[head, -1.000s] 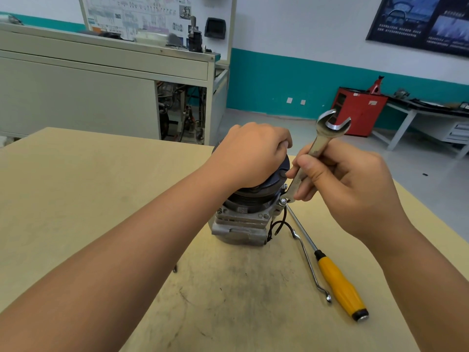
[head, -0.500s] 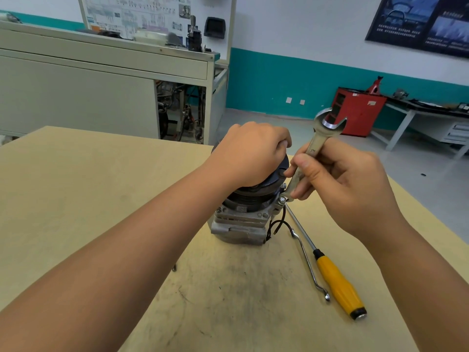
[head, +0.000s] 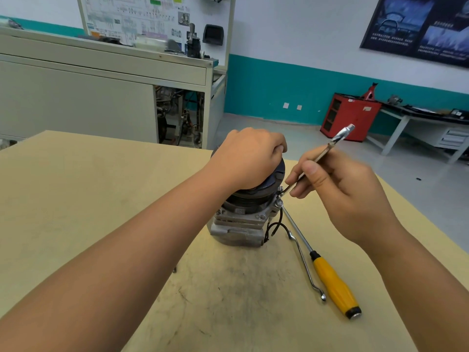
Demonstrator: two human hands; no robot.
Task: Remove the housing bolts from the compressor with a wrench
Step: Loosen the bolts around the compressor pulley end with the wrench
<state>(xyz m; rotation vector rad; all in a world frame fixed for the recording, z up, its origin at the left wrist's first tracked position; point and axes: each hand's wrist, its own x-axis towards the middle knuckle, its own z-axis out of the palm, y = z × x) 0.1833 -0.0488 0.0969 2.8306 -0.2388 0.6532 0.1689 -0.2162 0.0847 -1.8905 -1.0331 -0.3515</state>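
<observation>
Working the wrench point(head: 317, 162) on a bolt point(head: 279, 203) at the 3 o'clock side of the compressor point(head: 241, 224), which stands mid-worktop point(head: 76, 199). Left hand point(head: 250, 158) is clamped flat over the top holding it steady; right hand point(head: 337, 189) pinches the wrench shank in curled fingers. Bolt looks seated, so I'd guess we're early; no loose bolts lying around that I can spot. Screwdriver point(head: 332, 283) and a bent rod point(head: 304, 265) sit at 5 o'clock, near the swing. Worktop edge runs close on the right, plenty of room at 9.
</observation>
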